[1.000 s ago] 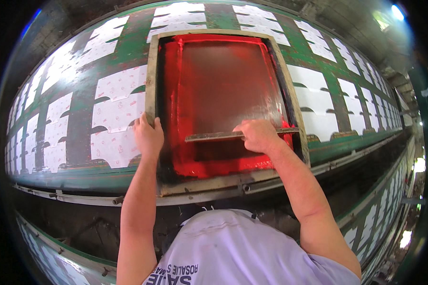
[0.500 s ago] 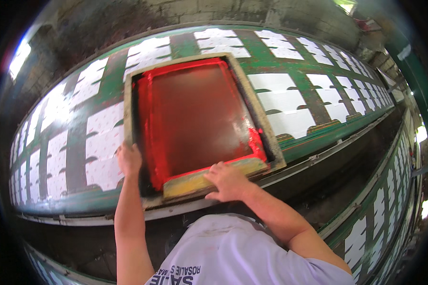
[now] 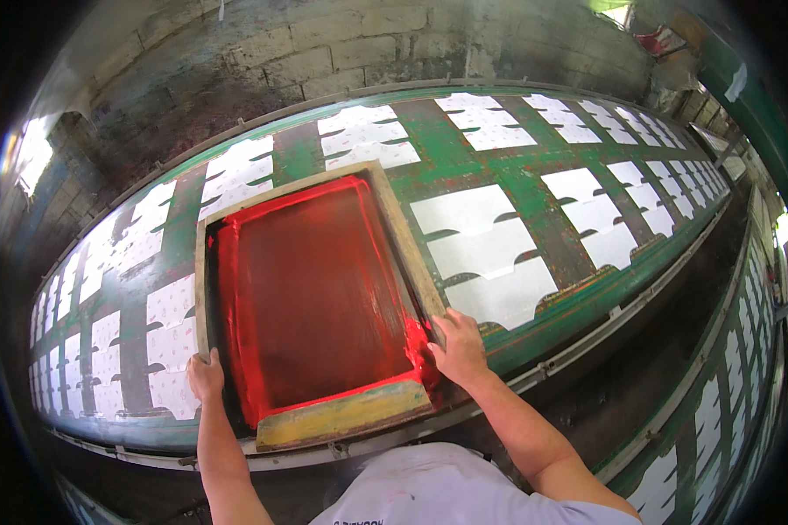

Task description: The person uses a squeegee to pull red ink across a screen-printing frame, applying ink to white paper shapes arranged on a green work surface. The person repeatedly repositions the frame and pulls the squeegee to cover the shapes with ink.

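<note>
A rectangular screen frame [image 3: 371,200] with a wooden border and red-smeared mesh [image 3: 302,289] sits over the long green table [image 3: 490,162]. A flat yellow-stained board, apparently the squeegee [image 3: 333,415], lies along the frame's near end, below a red ink line. My left hand [image 3: 206,374] grips the frame's left side near its lower corner. My right hand [image 3: 457,346] grips the right side, its fingers on the wooden edge beside a thick red ink blob [image 3: 417,341]. White cut pieces [image 3: 484,254] lie in rows on either side of the frame, some with small red prints.
Rows of pieces run to both ends of the table. A metal rail [image 3: 587,325] follows its near edge. A second table with similar white pieces [image 3: 705,418] stands at the lower right. Behind is a block wall [image 3: 341,52], and a green beam [image 3: 727,70] is at the upper right.
The squeegee has moved to the frame's near end. My right hand has left it for the frame's right side. The view has shifted, showing more wall, with the frame lower and further left.
</note>
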`<act>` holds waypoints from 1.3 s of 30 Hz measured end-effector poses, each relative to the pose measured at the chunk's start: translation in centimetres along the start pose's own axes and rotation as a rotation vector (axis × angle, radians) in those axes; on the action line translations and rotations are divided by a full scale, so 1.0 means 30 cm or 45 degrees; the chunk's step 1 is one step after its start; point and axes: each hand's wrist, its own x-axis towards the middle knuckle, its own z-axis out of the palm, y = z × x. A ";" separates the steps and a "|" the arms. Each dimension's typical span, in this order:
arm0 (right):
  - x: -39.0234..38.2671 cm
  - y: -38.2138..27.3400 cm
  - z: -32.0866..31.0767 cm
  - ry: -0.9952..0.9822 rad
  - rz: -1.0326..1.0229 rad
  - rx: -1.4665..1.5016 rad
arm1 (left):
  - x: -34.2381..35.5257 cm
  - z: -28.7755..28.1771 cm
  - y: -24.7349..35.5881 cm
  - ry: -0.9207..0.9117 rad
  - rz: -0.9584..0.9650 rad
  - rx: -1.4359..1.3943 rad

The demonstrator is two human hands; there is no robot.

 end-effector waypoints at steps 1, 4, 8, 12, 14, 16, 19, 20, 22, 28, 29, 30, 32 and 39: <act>0.024 0.015 0.012 -0.020 0.055 0.005 | 0.004 0.002 -0.001 -0.009 -0.001 -0.028; 0.086 0.030 0.042 -0.144 0.227 0.021 | 0.019 0.014 -0.014 0.003 0.029 -0.087; 0.143 0.005 0.083 -0.190 0.392 -0.100 | 0.035 0.034 -0.048 0.013 0.086 -0.194; 0.165 0.006 0.102 -0.133 0.383 -0.154 | 0.047 0.050 -0.077 0.002 0.091 -0.296; 0.169 0.012 0.108 -0.111 0.376 -0.129 | 0.046 0.060 -0.087 -0.005 0.099 -0.363; 0.171 0.012 0.106 -0.082 0.365 -0.099 | 0.053 0.067 -0.101 0.023 0.138 -0.368; 0.177 -0.009 0.079 -0.004 0.305 -0.043 | 0.064 0.080 -0.118 0.027 0.138 -0.423; 0.182 -0.017 0.061 0.021 0.275 -0.036 | 0.072 0.083 -0.121 0.073 0.179 -0.430; 0.195 -0.030 0.011 0.053 0.220 -0.013 | 0.096 0.064 -0.135 -0.012 0.144 -0.504; 0.280 0.036 -0.125 0.089 0.119 0.019 | 0.086 0.011 -0.022 -0.106 0.059 -0.529; 0.294 0.072 -0.147 0.090 0.117 0.018 | 0.060 0.010 0.024 -0.039 0.087 -0.530; 0.305 0.113 -0.169 0.091 0.140 0.004 | 0.031 0.009 0.077 0.027 0.115 -0.530; 0.315 0.209 -0.212 0.083 0.194 -0.025 | -0.023 -0.001 0.185 -0.057 0.107 -0.614; 0.317 0.630 -0.370 0.164 0.341 -0.020 | -0.303 0.067 0.588 -0.042 0.151 -0.607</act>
